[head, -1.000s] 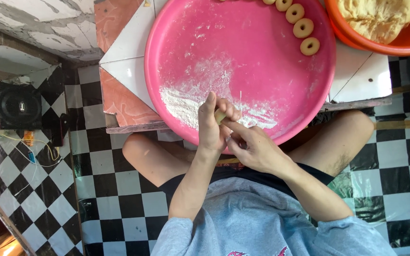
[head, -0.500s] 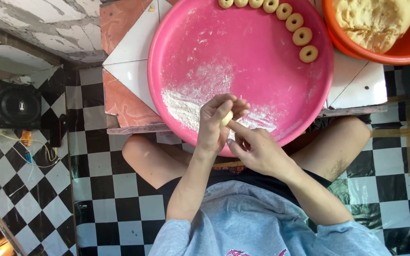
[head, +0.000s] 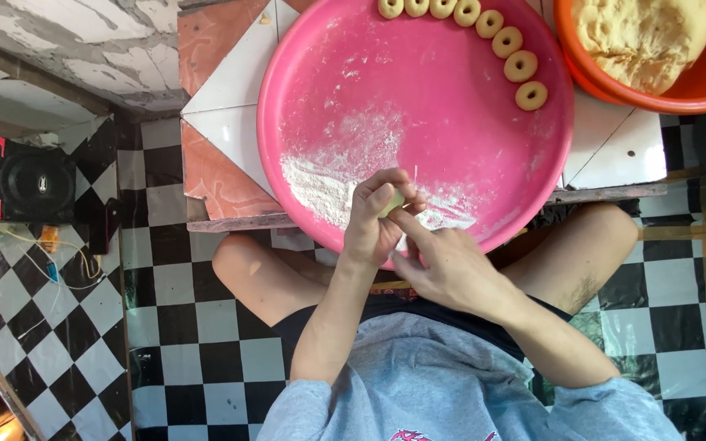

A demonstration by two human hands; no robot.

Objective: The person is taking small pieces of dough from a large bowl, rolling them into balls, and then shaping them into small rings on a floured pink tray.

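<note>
My left hand (head: 376, 219) pinches a small pale piece of dough (head: 392, 202) over the near rim of a big round pink tray (head: 443, 122). My right hand (head: 444, 263) sits just below it, with its forefinger stretched up to touch the dough. A patch of white flour (head: 324, 188) lies on the tray beside my left hand. Several small dough rings (head: 507, 41) sit in a curved row along the tray's far right edge.
An orange bowl (head: 700, 86) holding a large lump of dough (head: 643, 37) stands at the top right. The tray rests on a low tiled board (head: 218, 155) above my crossed legs. A black speaker (head: 30, 184) stands on the checkered floor at left.
The view has shifted, so the tray and the dough rings sit lower in frame. Both hands stay together on the dough piece; my right forefinger now reaches up to it.
</note>
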